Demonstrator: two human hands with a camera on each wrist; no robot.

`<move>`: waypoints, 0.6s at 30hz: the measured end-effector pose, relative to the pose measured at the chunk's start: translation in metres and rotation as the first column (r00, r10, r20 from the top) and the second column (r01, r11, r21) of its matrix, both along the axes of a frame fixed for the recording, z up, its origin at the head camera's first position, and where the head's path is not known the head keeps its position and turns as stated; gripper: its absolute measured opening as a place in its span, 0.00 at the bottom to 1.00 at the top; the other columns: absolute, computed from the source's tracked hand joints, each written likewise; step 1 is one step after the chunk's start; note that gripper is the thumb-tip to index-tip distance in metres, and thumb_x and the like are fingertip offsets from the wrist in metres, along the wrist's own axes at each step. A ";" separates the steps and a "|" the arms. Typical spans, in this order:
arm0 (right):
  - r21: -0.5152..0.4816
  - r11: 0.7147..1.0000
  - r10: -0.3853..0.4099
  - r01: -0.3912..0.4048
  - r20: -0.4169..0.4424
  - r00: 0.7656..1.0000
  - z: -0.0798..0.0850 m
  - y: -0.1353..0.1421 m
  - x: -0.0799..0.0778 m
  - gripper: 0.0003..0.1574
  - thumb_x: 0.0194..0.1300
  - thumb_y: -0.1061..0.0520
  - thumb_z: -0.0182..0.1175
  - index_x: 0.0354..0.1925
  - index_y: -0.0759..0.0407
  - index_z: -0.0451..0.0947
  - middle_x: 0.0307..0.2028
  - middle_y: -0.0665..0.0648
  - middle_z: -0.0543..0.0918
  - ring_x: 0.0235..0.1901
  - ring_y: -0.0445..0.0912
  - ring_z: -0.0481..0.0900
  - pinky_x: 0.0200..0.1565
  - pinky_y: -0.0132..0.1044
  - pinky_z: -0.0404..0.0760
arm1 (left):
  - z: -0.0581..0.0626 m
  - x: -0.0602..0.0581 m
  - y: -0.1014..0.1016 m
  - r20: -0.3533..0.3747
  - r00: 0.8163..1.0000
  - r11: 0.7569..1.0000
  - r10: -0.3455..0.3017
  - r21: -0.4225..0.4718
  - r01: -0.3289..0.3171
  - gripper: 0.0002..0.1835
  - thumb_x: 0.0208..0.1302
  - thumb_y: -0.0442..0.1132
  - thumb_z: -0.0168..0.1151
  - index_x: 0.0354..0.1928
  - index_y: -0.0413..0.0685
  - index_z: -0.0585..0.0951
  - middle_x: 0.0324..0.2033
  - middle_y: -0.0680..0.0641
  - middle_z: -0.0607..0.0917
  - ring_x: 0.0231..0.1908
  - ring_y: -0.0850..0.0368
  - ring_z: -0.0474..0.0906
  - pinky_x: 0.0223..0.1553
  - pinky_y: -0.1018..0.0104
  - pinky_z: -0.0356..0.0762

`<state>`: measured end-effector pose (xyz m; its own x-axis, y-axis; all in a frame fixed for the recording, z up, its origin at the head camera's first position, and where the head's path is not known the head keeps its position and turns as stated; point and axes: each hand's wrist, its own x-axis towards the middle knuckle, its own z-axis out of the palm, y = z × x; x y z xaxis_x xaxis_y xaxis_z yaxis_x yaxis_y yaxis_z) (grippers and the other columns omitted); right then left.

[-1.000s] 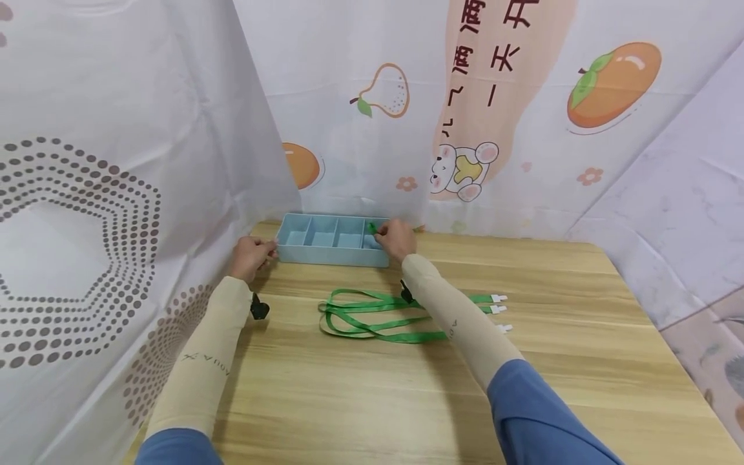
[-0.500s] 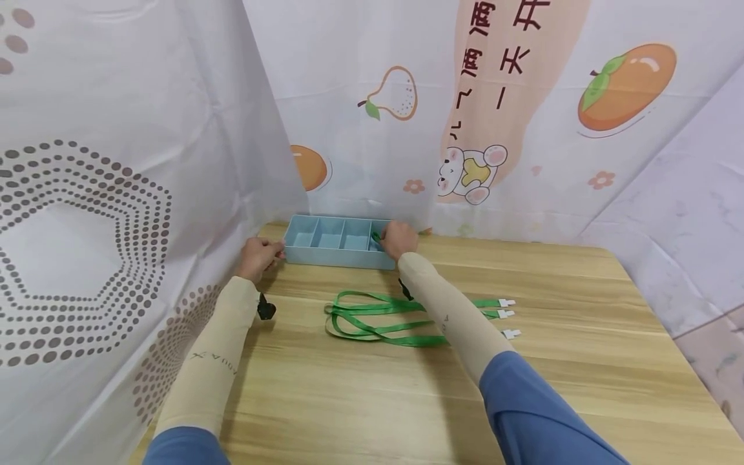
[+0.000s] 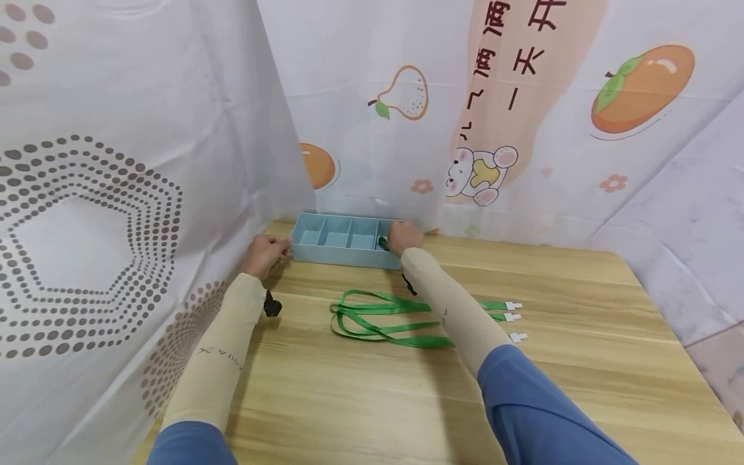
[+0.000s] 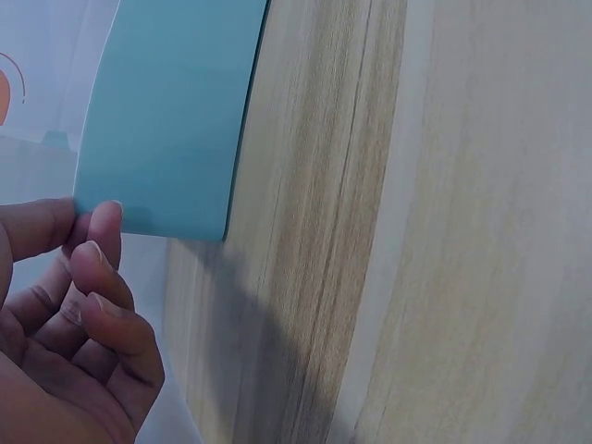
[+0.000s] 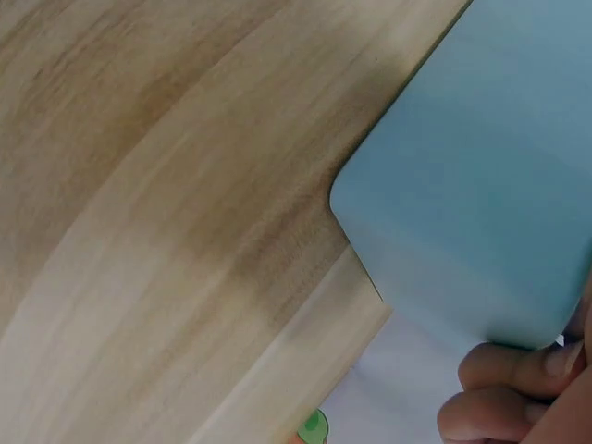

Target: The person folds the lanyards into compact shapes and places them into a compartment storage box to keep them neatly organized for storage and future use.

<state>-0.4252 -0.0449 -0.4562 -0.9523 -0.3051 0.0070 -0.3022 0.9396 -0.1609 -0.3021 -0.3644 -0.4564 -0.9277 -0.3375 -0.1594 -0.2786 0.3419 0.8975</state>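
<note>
A light-blue box (image 3: pixel 349 256) with several compartments in a row stands at the table's back edge. My left hand (image 3: pixel 265 256) pinches the rim at its left end, thumb and forefinger at the corner in the left wrist view. My right hand (image 3: pixel 405 237) reaches over the right end with fingers down in the rightmost compartment, at a small dark-green bundle (image 3: pixel 382 243), which looks like a gathered lanyard. Most of that bundle is hidden by the hand. In the right wrist view, curled fingers (image 5: pixel 504 370) lie by the box's end wall and the bundle is out of sight.
Several green lanyards (image 3: pixel 372 335) with white clips (image 3: pixel 514 305) lie looped on the wooden table (image 3: pixel 349 400), partly under the right forearm. A printed white curtain (image 3: pixel 360 155) hangs right behind the box, and another sheet (image 3: pixel 221 161) borders the left side.
My right hand has lowered the green bundle from above the rightmost compartment down into it. The left hand keeps its grip on the box. The whole head view has shifted slightly.
</note>
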 end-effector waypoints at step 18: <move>0.066 0.996 0.062 -0.064 0.026 0.998 0.000 0.001 -0.006 0.09 0.72 0.56 0.63 0.38 0.59 0.86 0.32 0.58 0.86 0.28 0.50 0.82 0.28 0.46 0.83 | -0.002 0.000 -0.001 -0.013 1.000 1.000 -0.009 -0.021 0.009 0.18 0.77 0.48 0.60 0.48 0.37 0.85 0.41 0.34 0.87 0.24 0.53 0.78 0.22 0.64 0.73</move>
